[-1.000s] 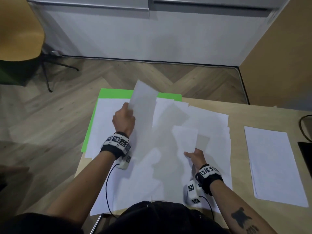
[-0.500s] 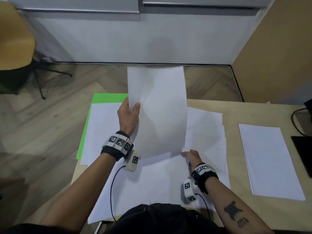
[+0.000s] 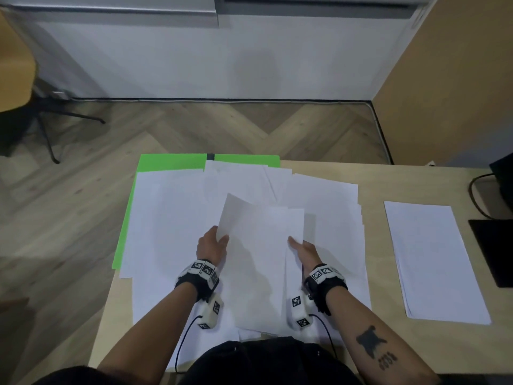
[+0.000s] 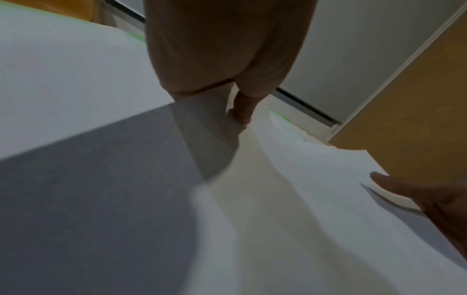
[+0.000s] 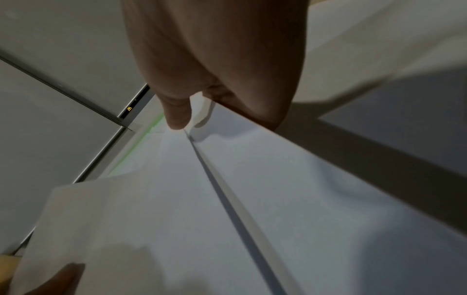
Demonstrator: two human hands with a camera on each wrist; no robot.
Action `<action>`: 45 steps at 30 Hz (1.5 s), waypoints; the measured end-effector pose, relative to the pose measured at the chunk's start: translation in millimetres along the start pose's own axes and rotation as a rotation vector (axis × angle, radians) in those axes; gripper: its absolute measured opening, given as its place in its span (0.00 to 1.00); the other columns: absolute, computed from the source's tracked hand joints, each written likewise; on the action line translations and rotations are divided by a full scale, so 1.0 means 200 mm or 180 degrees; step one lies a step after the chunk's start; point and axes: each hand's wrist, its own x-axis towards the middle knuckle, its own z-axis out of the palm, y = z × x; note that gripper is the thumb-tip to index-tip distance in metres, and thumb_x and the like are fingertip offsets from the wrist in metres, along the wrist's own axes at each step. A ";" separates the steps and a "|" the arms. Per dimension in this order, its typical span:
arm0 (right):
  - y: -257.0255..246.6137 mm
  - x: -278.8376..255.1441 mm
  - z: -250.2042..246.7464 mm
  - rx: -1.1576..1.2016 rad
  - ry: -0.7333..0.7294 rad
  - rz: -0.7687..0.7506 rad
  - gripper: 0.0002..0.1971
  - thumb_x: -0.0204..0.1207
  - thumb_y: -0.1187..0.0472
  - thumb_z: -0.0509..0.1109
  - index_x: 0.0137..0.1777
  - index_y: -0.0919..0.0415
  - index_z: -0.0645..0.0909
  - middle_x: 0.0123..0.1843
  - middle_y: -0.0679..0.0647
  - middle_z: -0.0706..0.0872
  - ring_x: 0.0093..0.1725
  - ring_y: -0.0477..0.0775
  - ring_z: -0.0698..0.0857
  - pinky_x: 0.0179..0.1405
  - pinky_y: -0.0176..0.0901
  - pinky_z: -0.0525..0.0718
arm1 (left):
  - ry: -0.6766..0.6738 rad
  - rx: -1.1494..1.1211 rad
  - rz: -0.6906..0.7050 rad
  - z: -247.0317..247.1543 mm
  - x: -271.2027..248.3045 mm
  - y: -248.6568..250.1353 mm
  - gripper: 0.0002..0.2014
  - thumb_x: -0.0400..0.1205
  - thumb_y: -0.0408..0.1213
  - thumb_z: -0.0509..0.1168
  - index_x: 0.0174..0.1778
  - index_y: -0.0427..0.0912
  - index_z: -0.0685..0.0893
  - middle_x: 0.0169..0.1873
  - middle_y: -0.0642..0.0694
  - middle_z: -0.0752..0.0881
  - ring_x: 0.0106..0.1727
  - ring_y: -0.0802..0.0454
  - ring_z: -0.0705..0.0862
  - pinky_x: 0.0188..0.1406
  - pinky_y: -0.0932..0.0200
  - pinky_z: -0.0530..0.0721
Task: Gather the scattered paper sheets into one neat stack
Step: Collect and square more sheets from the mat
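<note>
I hold a small bunch of white paper sheets (image 3: pixel 258 259) low over the table, tilted, between both hands. My left hand (image 3: pixel 212 245) pinches its left edge, the thumb (image 4: pixel 242 107) on top. My right hand (image 3: pixel 302 250) pinches the right edge, thumb (image 5: pixel 177 115) on top, fingers hidden beneath. Under them several loose white sheets (image 3: pixel 172 218) lie spread and overlapping across a green sheet (image 3: pixel 172 162). A squared white stack (image 3: pixel 433 262) lies apart to the right on the wooden table (image 3: pixel 374 232).
A black flat object (image 3: pixel 494 251) and a black cable (image 3: pixel 474 190) sit at the table's right edge. The table's far edge drops to a wood floor. A chair (image 3: pixel 16 65) stands far left, a wooden panel (image 3: pixel 444 79) far right.
The sheet that my left hand held upright has come down flat over the spread. My right hand has moved up and taken hold of its right edge.
</note>
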 end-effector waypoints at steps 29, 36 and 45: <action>-0.66 -0.50 -0.03 0.0390 -0.0311 -0.2057 0.07 0.76 0.71 0.75 0.52 0.65 0.88 0.45 0.50 0.93 0.45 0.48 0.91 0.45 0.39 0.88 | -0.0820 -0.2547 0.1088 -0.44 -0.04 0.56 0.17 0.65 0.30 0.78 0.50 0.42 0.88 0.45 0.51 0.93 0.46 0.55 0.90 0.48 0.59 0.86; -0.69 -0.55 -0.03 0.0736 -0.0119 -0.2459 0.09 0.75 0.73 0.75 0.51 0.59 0.87 0.47 0.47 0.93 0.51 0.47 0.91 0.52 0.37 0.85 | -0.0927 -0.2305 0.1730 -0.47 -0.15 0.69 0.19 0.72 0.31 0.74 0.53 0.59 0.88 0.50 0.54 0.91 0.54 0.54 0.87 0.58 0.54 0.85; -0.53 -0.41 -0.01 0.0612 -0.0114 -0.1906 0.12 0.72 0.75 0.76 0.51 0.60 0.87 0.48 0.53 0.91 0.44 0.42 0.91 0.44 0.34 0.87 | -0.0588 -0.1785 0.0896 -0.24 -0.10 0.44 0.11 0.67 0.41 0.77 0.45 0.51 0.89 0.50 0.42 0.91 0.54 0.42 0.89 0.58 0.38 0.87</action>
